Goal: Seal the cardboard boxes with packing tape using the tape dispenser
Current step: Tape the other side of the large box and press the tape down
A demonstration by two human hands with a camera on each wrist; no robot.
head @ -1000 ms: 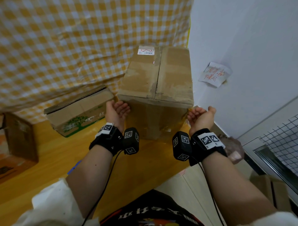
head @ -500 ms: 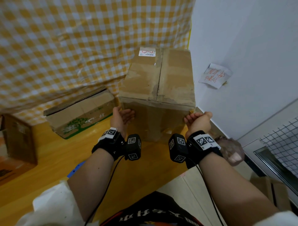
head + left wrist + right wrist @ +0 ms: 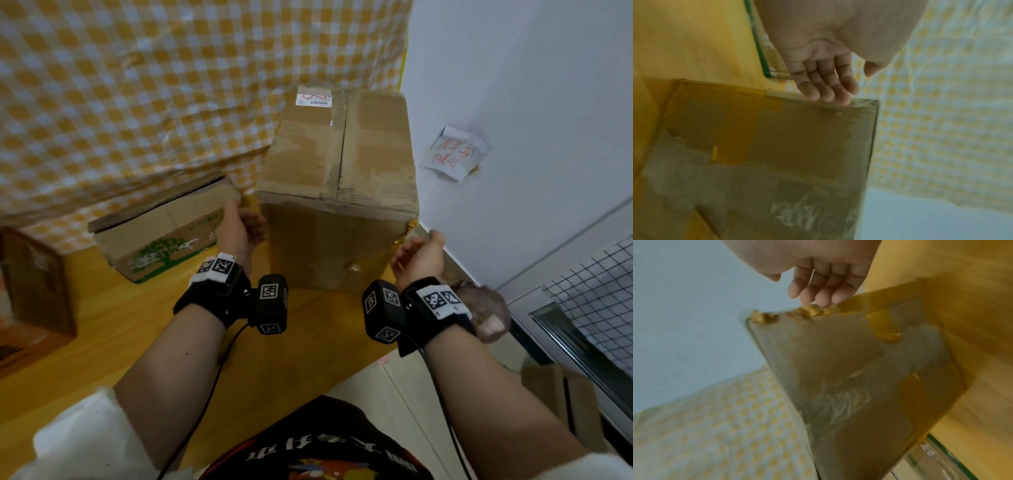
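A tall brown cardboard box [image 3: 339,178] stands on the yellow wooden table [image 3: 113,329] against the wall, its top flaps closed along a centre seam, with a white label at the far end. My left hand [image 3: 245,229] is by the box's left near edge. In the left wrist view its straight fingers [image 3: 824,84] touch the edge of the box [image 3: 777,154]. My right hand [image 3: 416,251] is by the right near edge, and its fingers [image 3: 824,288] touch the torn, tape-crusted edge of the box [image 3: 859,369]. Neither hand holds anything. No tape dispenser is in view.
A lower box with a green tree print [image 3: 161,236] lies left of the tall one, close to my left hand. Another brown box [image 3: 30,284] sits at the far left. A yellow checked cloth [image 3: 137,85] hangs behind. A paper note [image 3: 452,154] is on the wall, and a wire grid [image 3: 596,301] is at right.
Both hands have moved forward from the box's front face to its left and right near edges, and their curled, palm-up fingers have straightened against the box. The box has not visibly moved.
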